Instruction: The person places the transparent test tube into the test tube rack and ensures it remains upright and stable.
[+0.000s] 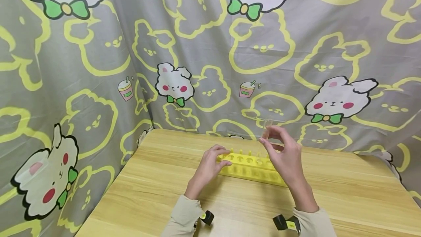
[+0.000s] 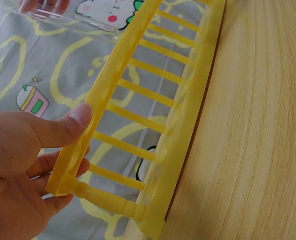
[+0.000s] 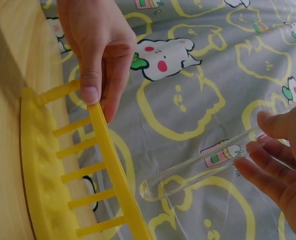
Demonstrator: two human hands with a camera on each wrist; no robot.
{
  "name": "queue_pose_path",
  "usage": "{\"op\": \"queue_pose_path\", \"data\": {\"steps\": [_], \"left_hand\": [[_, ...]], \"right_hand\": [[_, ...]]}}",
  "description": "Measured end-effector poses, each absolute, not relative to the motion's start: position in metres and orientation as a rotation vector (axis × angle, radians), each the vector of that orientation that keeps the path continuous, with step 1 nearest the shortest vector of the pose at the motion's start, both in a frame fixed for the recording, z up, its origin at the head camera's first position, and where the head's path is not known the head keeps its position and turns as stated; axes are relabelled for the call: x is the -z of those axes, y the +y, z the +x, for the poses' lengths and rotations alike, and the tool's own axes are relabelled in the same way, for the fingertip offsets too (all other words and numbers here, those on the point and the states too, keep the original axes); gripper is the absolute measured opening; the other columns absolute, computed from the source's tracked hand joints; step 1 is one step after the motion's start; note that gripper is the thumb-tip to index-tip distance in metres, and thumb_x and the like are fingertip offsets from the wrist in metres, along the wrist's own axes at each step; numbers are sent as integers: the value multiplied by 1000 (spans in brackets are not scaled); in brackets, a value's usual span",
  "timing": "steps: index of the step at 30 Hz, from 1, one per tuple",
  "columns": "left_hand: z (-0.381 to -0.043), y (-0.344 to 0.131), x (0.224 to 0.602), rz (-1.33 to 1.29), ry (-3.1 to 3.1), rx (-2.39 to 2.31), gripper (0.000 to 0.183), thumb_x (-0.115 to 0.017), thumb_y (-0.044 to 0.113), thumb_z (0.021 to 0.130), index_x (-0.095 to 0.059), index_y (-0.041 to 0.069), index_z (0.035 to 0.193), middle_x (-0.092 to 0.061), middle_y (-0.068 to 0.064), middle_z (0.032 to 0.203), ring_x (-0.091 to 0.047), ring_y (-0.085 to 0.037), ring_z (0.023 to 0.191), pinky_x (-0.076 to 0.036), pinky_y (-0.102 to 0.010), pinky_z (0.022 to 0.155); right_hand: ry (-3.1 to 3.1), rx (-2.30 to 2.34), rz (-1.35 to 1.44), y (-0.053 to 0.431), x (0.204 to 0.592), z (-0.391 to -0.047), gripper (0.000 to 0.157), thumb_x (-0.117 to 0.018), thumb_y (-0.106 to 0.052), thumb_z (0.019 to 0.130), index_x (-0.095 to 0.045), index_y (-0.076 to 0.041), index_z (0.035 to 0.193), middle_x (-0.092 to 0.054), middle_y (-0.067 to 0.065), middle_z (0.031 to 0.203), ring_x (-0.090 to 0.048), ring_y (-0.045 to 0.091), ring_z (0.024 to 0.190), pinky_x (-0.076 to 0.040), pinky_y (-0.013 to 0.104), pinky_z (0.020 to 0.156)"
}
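Note:
A yellow test tube rack with a row of round holes stands on the wooden table. My left hand grips the left end of its top bar, thumb on the near side and fingers behind, as the left wrist view also shows. A clear glass test tube is pinched near its upper end between the thumb and fingers of my right hand. In the right wrist view the tube's rounded bottom is just outside the rack's top bar. From the head, the tube overlaps the rack's holes.
The wooden table extends around the rack on all sides. Behind it hangs a grey curtain printed with rabbits and yellow outlines, close past the table's back edge. A second curtain side closes off the left.

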State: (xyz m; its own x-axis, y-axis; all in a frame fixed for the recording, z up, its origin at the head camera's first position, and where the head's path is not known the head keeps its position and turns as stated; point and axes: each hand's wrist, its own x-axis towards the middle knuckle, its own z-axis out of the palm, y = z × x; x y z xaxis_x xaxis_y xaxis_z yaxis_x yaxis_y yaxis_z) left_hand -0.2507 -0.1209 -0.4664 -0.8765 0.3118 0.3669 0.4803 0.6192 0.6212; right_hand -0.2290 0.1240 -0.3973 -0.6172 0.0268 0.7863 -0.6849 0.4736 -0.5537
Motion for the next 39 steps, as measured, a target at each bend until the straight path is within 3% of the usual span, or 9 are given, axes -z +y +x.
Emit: {"op": "queue_pose_path", "data": {"steps": [5,15,25,33,39], "left_hand": [[-251,-121,466,-655,-2616,1099,38,-82,17,87,-74,4,122,-68,-6,120,-64,-25,114,-54,-35,101],[-251,-121,466,-654,-2613,1103,39,-83,17,86,-74,2,122,-68,-6,119,-64,-24,113,-53,-35,102],[-251,-120,465,-656,-2616,1102,39,-82,17,86,-74,3,122,-68,-6,119,-64,-24,114,-53,-35,102],[-250,-121,465,-650,-2627,1092,39,-82,18,87,-74,3,122,-68,-6,121,-64,-25,115,-53,-37,102],[-249,-121,465,-656,-2622,1090,39,-82,18,87,-74,3,122,-68,-6,120,-64,-25,115,-53,-37,102]], "right_hand": [[-1959,-1189,543,124,400,-231,44,-85,7,80,-68,0,120,-71,10,96,-71,20,91,-56,12,70],[-1968,-1213,533,124,400,-229,41,-84,3,82,-68,-2,119,-71,12,96,-68,5,94,-57,13,69],[-1960,-1198,532,125,402,-229,42,-85,5,81,-69,-1,119,-71,15,96,-70,10,94,-57,12,69],[-1971,-1185,526,125,404,-229,42,-84,6,81,-68,0,120,-72,8,95,-72,24,93,-56,12,71],[-1967,-1185,522,126,405,-229,43,-85,5,81,-68,0,120,-72,7,96,-72,22,92,-56,12,70]]}}
